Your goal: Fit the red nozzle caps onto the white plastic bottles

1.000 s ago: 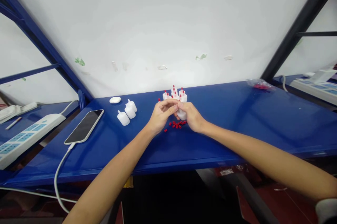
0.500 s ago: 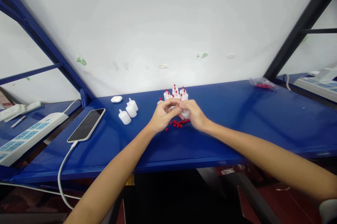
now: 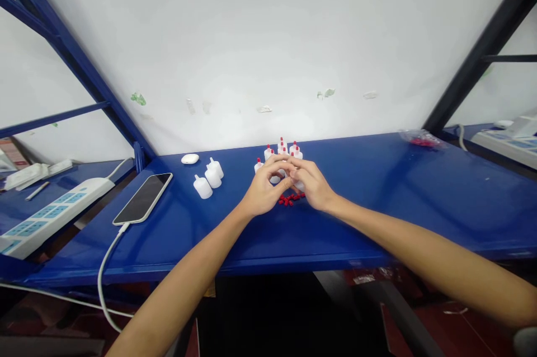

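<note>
My left hand (image 3: 264, 188) and my right hand (image 3: 314, 183) meet above the middle of the table, fingertips touching. The fingers of my right hand are curled round a small white plastic bottle (image 3: 299, 184), mostly hidden by them. My left hand is closed in a pinch at the same spot; what lies in its fingertips is hidden. Just behind my hands stands a group of white bottles (image 3: 268, 152) with red caps on their spouts. Several loose red caps (image 3: 289, 200) lie on the table below my hands.
Left of my hands, 3 uncapped white bottles (image 3: 203, 187) stand together. A phone (image 3: 143, 198) on a white cable, a white earbud case (image 3: 190, 159) and a power strip (image 3: 54, 214) lie further left. A clear bag of red pieces (image 3: 420, 139) sits at the back right of the blue table (image 3: 377, 178).
The view has shifted slightly, so everything appears a little further right. My hands stay joined, with the fingers slightly rearranged and my left hand now over part of the loose caps.
</note>
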Available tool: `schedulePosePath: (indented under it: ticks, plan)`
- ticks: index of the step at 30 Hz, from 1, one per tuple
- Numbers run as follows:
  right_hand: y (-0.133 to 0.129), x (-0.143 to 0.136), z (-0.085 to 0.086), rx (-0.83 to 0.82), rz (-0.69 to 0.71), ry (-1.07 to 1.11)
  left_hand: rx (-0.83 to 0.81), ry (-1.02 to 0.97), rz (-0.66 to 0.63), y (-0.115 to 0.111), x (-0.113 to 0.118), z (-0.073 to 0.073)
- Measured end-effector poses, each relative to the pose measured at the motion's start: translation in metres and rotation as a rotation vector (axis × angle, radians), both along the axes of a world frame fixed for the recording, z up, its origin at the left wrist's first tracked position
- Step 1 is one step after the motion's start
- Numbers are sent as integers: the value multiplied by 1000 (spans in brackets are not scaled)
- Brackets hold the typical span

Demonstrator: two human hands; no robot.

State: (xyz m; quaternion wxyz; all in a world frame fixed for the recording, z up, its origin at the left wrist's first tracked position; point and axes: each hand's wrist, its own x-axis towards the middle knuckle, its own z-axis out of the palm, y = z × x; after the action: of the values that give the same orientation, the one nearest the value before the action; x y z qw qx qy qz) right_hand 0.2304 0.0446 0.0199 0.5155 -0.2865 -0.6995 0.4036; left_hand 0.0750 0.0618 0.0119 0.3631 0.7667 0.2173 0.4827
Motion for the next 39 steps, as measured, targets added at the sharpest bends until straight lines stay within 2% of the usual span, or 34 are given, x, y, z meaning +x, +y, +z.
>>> schedulePosePath:
  ticks: [3, 6, 8, 11, 14, 16, 20, 23, 25, 28, 34, 39]
  plan:
    - [4, 3, -3, 9, -82, -90, 46, -37, 101, 8, -15, 11]
    - [5, 7, -4, 81, -179, -213, 50, -70, 245, 16, -43, 24]
    - [4, 9, -4, 112, -207, -229, -6, 96, 287, 18, -62, 27]
    - [2, 8, -3, 173, -238, -197, -105, 425, 248, 19, -79, 20]
    - [9, -4, 5, 263, -274, -185, -146, 574, 228, 21, -80, 6]
    - [23, -23, 18, 269, -217, -189, -163, 587, 225, 23, -77, -1]
    - [70, -83, 47, 193, 45, -179, -174, 583, 270, 22, -70, -5]
    - [105, -132, 56, 141, 229, -189, -174, 582, 289, 16, -70, -6]
    - [120, -158, 53, 63, 297, -214, -169, 579, 292, 12, -71, -8]
    - [130, -178, 41, -67, 311, -264, -116, 568, 327, 10, -74, -12]
    - [134, -184, 24, -151, 322, -321, 12, 590, 414, 12, -77, -14]
    - [135, -183, 14, -256, 292, -352, 81, 629, 366, 9, -76, -10]
